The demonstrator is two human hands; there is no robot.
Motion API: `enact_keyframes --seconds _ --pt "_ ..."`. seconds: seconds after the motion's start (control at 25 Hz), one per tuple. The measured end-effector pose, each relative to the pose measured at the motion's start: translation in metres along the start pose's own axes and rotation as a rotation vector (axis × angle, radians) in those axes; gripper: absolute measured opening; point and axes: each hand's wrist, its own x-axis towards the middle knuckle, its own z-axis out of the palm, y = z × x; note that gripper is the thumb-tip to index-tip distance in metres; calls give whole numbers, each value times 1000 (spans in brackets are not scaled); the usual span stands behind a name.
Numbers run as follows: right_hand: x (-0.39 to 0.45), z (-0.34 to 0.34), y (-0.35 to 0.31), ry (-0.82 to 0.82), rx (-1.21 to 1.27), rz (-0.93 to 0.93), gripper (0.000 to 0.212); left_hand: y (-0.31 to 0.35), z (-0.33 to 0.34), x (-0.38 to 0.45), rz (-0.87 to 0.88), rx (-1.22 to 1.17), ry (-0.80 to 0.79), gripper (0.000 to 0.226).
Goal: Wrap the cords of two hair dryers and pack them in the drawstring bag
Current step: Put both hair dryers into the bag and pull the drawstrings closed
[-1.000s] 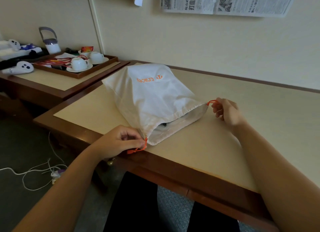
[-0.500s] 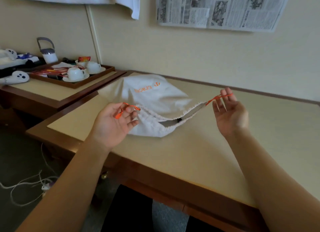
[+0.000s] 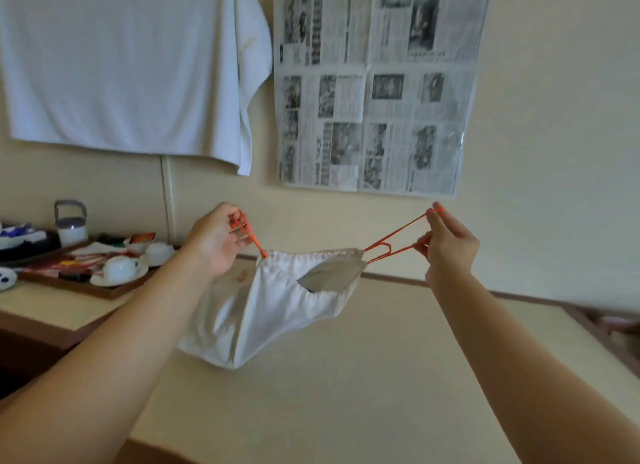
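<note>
A white drawstring bag (image 3: 263, 311) hangs above the beige table (image 3: 363, 377), bulging with its hidden contents; no hair dryer can be seen. Its mouth is partly gathered, with a gap left on the right side. My left hand (image 3: 216, 240) pinches the orange drawstring (image 3: 254, 240) at the bag's left corner. My right hand (image 3: 446, 245) pinches the orange drawstring loop (image 3: 391, 244) that stretches out from the right corner. Both cords are taut and the bag's bottom barely touches the table.
A wooden tray (image 3: 86, 287) with white cups and saucers (image 3: 119, 269) sits on the side table at left, with a small kettle (image 3: 71, 221) behind it. A white cloth (image 3: 124, 65) and newspaper (image 3: 374, 83) hang on the wall.
Both hands have risen and pulled the orange cords apart, lifting the bag off the table and gathering its mouth. The camera has tilted up toward the wall.
</note>
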Motion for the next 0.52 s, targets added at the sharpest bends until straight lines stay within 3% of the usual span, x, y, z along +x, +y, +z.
enact_keyframes --seconds 0.08,0.2,0.36,0.44,0.52 --pt "12 11 -37 10 -16 16 12 23 20 24 -8 -75 -31 33" --pt "31 23 -81 66 -233 13 55 44 46 53 -25 55 -4 37" --pt "53 12 -124 -296 -535 425 63 66 81 72 -60 371 -76 38" --pt "65 -5 -139 -408 -309 547 71 73 96 71 -94 434 -186 35" --pt "74 -20 -146 -370 -20 534 77 72 103 66 -70 378 -241 28"
